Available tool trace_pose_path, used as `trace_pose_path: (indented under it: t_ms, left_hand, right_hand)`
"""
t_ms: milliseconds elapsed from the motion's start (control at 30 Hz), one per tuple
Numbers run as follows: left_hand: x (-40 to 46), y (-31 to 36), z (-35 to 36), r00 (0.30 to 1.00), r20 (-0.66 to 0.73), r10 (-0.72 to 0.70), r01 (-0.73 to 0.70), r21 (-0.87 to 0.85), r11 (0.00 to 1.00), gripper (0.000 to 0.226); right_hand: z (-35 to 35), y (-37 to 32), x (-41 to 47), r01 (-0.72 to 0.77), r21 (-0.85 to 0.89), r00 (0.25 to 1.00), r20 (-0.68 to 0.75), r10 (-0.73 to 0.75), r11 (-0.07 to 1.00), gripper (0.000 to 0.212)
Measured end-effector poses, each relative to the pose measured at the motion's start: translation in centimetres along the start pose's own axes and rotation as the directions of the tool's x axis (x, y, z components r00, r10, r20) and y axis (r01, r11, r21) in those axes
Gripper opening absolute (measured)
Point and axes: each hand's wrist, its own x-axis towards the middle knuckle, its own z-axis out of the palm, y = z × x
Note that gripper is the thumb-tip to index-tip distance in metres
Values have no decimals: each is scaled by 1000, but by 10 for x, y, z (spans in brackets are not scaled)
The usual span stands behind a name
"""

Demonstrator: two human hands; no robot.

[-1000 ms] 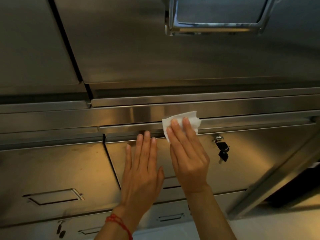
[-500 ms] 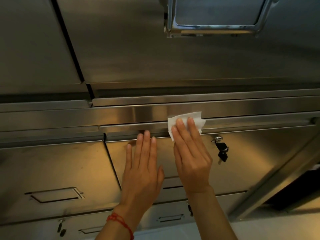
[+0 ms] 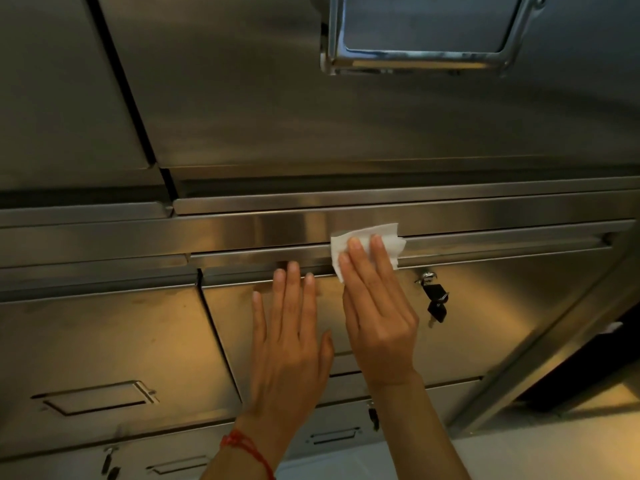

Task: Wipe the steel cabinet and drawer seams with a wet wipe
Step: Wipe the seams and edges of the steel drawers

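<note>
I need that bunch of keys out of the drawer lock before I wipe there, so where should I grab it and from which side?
Hedged advice: pinch the black key head just under the lock, coming straight at the drawer front from the right, since the right hand pressing the wet wipe crowds its left. The lower key hangs loose and would swing.
</note>
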Motion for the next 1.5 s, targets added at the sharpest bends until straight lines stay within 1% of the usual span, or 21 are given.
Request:
trace_pose_path:
  t_ms: [167,233,333,400,500,600,767,967,1133,1233,1333,1433,1500]
  left_hand:
    - [4,14,4,1000,6,17,-17,12,1000,65]
    - [6,21,5,1000,2,5,-5,8,1000,66]
    - [9,32,9,1000,14,-13,13,13,1000,70]
    - [11,39,10,1000,10,-25,25,-2,1000,67]
    - [13,44,11,999,4,-36,36,1,999,61]
    - [12,43,13,999,20,-34,33,27,999,64]
    - [12,46,13,997,34,-64,64,-11,998,66]
    - [10,44,13,996,55,-66,67,-15,998,66]
    - [10,45,15,995,66,-80,81,-16,997,68]
    - [10,44,14,994,75,-85,86,-6,996,70]
    - [11,48,15,996,64,-65,64,8,998,69]
    - [15,58,16,999,43,-10,10,-9,1000,68]
    - [18,64,17,999,49,-1,2,-18,1000,68]
  right_hand:
    - [0,0,-2,-86,16,995,-46,87,996,24]
    - [0,-2,-2,-71,23,997,-39,72,997,25]
    - [-4,6,0,-3,23,1000,-15,4,1000,27]
    - [-7,15,0,22,5,1000,-8,-22,1000,27]
    - [-12,25,-2,-16,-11,1000,-12,16,1000,26]
    - [-11,22,-2,-49,-15,999,-19,48,999,27]
    - [-15,28,1,14,5,1000,6,-14,1000,25]
    - [-19,27,2,-53,23,999,8,52,998,23]
    - [-22,34,2,6,22,999,31,-6,1000,22]
    - [-26,39,0,-43,14,999,13,43,999,23]
    - [-23,33,-1,-78,24,997,4,78,997,25]
    - [-22,32,-1,-34,35,999,40,32,999,29]
    - [-25,39,0,3,32,999,49,-4,999,29]
